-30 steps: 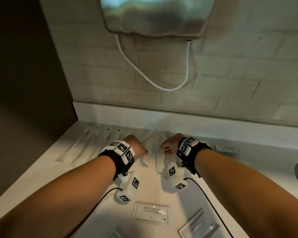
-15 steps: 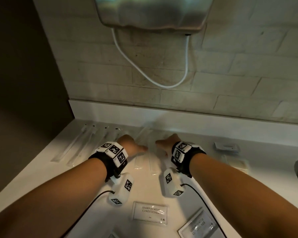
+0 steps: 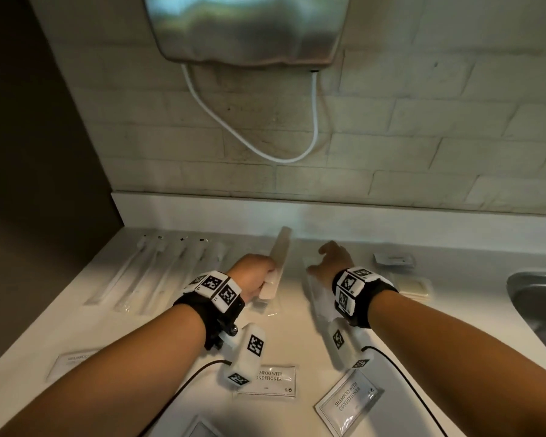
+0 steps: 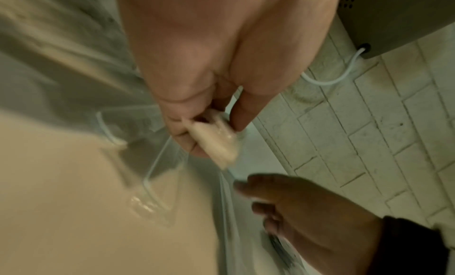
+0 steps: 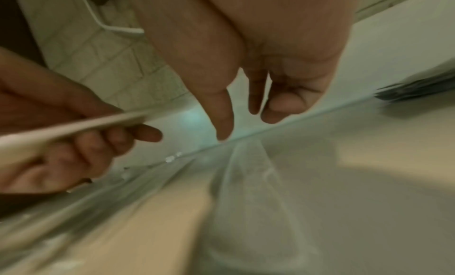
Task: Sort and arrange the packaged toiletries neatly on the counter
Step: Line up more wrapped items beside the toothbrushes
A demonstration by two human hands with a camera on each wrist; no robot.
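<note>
Long flat cream-coloured packet in clear wrap, raised off the white desk at mid-back, near end low, far end tilted up toward the backsplash. Left hand grips its near end: thumb on one side, curled fingers on the other, knuckles up, wrist roughly level, forearm reaching in from lower left. In the right wrist view the same packet shows edge-on across the left hand's fingers.

Right hand just beside it, to the right, apart from the packet. Fingers loosely spread and slightly bent, pointing down-forward, holding nothing; the right wrist view shows fingertips hanging over a clear wrapped packet lying on the desk; contact unclear through blur. Forearm enters from lower right. Both wrists carry black bands with white marker blocks.

Left of the left hand: row of long wrapped toothbrush packets lying parallel, side by side. Near edge: shampoo-with-conditioner sachets, one centred, one angled to its right, one at far left partly under the forearm. Right of the right hand: small white packet and a cream soap-like packet just nearer. Sink edge at far right. Wall-mounted metal unit above with a white hose looping under it, tiled wall behind.
</note>
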